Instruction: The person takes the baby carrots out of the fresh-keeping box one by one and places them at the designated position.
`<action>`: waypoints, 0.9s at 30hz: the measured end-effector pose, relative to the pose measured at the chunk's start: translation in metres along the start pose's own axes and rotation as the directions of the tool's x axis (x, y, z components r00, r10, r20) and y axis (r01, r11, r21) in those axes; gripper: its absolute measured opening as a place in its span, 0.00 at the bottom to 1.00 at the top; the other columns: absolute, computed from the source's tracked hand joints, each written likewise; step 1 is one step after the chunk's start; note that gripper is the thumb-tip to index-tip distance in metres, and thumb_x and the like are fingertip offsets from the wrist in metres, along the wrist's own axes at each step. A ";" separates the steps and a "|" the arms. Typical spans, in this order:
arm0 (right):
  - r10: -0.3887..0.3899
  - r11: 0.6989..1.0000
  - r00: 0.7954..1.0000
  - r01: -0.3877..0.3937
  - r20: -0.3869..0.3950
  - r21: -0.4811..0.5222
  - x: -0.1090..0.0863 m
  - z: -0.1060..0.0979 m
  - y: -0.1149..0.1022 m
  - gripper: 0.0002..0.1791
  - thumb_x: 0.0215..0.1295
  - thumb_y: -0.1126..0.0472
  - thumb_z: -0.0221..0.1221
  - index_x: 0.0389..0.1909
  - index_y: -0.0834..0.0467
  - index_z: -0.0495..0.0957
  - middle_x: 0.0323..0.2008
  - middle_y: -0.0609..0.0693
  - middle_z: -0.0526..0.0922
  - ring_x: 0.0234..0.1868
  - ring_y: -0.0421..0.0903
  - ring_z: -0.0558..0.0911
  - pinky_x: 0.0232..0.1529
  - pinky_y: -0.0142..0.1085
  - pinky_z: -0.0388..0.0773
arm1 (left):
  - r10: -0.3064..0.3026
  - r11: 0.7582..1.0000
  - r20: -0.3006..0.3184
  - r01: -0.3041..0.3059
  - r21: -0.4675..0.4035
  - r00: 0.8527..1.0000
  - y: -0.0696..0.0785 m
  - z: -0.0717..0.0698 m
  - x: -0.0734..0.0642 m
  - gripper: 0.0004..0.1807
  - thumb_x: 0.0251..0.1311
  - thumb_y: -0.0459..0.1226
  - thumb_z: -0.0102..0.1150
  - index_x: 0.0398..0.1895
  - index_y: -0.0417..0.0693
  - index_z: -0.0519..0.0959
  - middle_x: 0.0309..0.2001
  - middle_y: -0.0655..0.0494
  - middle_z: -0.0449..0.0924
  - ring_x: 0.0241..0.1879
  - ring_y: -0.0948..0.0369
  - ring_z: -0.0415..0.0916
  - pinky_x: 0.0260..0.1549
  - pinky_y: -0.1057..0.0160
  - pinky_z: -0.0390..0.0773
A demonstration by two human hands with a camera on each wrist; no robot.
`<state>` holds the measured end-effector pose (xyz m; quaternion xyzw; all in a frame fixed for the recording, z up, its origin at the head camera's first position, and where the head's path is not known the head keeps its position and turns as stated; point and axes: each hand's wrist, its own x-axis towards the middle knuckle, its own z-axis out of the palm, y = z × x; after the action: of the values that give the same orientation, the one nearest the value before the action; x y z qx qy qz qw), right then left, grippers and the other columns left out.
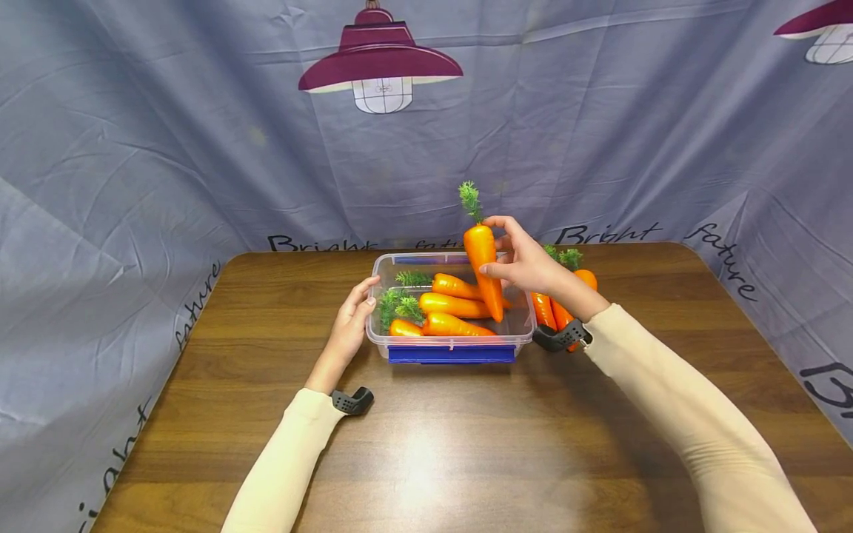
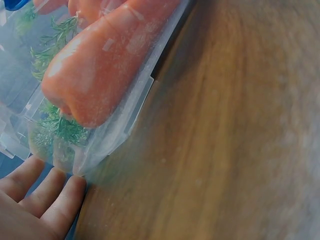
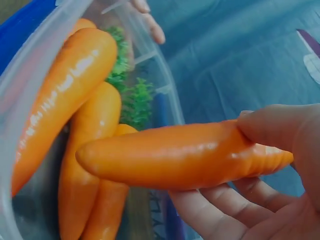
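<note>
My right hand (image 1: 526, 263) pinches an orange carrot (image 1: 481, 255) between thumb and fingers, above a clear plastic container (image 1: 376, 342). Its green leafy top points up, and its narrow end slants down over the container. In the right wrist view the held carrot (image 3: 165, 155) lies across the fingers (image 3: 225, 205). Several more carrots (image 1: 453, 304) lie inside the container, leafy tops toward the left. At the container's left end rests my left hand (image 1: 346, 318); in the left wrist view its fairly straight fingers (image 2: 65, 205) touch the outer wall.
Right of the container, partly hidden by my right arm, more carrots (image 1: 563, 311) lie on the wooden table (image 1: 426, 451). A blue latch (image 1: 451, 354) lines the container's front. Grey-blue printed cloth (image 1: 533, 133) hangs behind the table and at both sides.
</note>
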<state>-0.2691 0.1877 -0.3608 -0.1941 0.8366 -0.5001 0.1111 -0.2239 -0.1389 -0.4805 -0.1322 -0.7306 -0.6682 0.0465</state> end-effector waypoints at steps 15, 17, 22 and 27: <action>0.109 0.953 0.994 -0.103 -0.008 0.285 -0.014 -0.027 0.009 0.33 0.71 0.69 0.56 0.69 0.49 0.51 0.44 0.49 0.80 0.39 0.43 0.85 0.33 0.41 0.86 | -0.005 1.000 0.004 0.005 -0.030 1.000 0.001 -0.001 0.001 0.26 0.74 0.32 0.39 0.73 0.34 0.62 0.76 0.35 0.60 0.70 0.44 0.62 0.64 0.57 0.69; 0.127 0.939 0.992 -0.119 -0.005 0.322 -0.017 -0.030 0.011 0.32 0.72 0.69 0.55 0.68 0.47 0.51 0.43 0.46 0.81 0.40 0.43 0.84 0.34 0.41 0.86 | -0.006 1.000 0.004 0.007 -0.029 1.000 0.001 -0.001 0.001 0.26 0.74 0.32 0.39 0.73 0.34 0.62 0.76 0.35 0.60 0.68 0.45 0.63 0.62 0.62 0.71; 0.169 0.916 0.985 -0.148 -0.022 0.373 -0.026 -0.039 0.017 0.31 0.72 0.68 0.56 0.66 0.44 0.53 0.41 0.44 0.82 0.38 0.41 0.83 0.35 0.39 0.86 | -0.009 1.000 0.001 0.009 -0.030 1.000 0.000 0.000 0.000 0.26 0.74 0.32 0.39 0.73 0.34 0.63 0.75 0.35 0.61 0.66 0.47 0.65 0.58 0.67 0.72; 0.173 0.888 0.983 -0.131 -0.056 0.441 -0.036 -0.050 0.025 0.29 0.72 0.70 0.56 0.63 0.41 0.56 0.39 0.44 0.82 0.36 0.41 0.84 0.33 0.38 0.86 | -0.009 0.999 -0.001 0.009 -0.034 1.000 -0.001 0.000 0.000 0.25 0.74 0.31 0.39 0.73 0.34 0.63 0.75 0.35 0.61 0.63 0.50 0.68 0.58 0.65 0.73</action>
<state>-0.2606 0.2539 -0.3590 -0.0746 0.7205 -0.6726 0.1513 -0.2244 -0.1390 -0.4816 -0.1292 -0.7199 -0.6807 0.0417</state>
